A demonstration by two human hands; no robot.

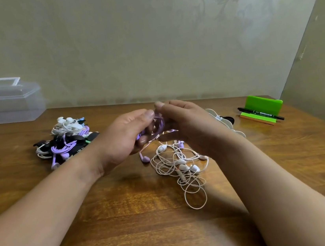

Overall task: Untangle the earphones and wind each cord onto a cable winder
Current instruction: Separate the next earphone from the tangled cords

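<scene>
Above the middle of the wooden table (127,210), my left hand (122,137) grips a coil of purple earphone cord (158,123). My right hand (186,125) pinches the same purple cord from the other side. A purple earbud (146,159) hangs down from the coil to the table. Below my right hand lies a tangle of white earphones (181,168), its loose loops trailing toward me. Whether a winder sits inside the purple coil is hidden by my fingers.
A pile of wound earphones (64,140) in purple, white and black lies at the left. A clear plastic box (3,100) stands at the far left. White winders (225,122) lie behind my right wrist. A green holder (263,107) with a black marker (261,114) sits at the right.
</scene>
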